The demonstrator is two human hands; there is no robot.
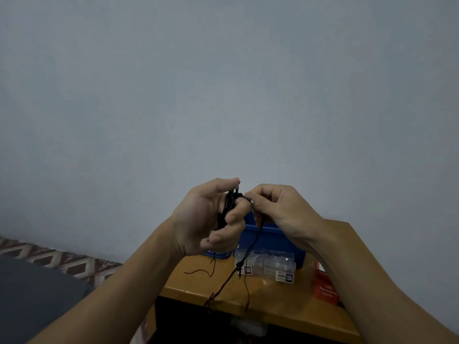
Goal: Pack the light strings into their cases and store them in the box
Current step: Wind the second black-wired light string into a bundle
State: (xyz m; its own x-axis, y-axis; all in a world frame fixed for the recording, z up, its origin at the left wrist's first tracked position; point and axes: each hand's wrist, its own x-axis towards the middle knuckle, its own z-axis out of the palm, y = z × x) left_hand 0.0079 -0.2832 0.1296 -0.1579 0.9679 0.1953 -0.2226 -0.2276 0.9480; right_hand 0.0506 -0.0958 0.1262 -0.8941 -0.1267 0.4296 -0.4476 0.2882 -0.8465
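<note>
Both hands are raised just in front of the blue box [274, 236]. The left hand [208, 219] has its fingers curled round a dark bundle of the light string [228, 207], coiled across them. The right hand [279, 209], touching the left fingertips, pinches the string between thumb and forefinger. Loose strands hang down past the box onto the wooden table [285, 305] and over its near edge. Two clear plastic cases [267, 262] stand against the box's near side; an orange carton [325, 288] sits to its right.
</note>
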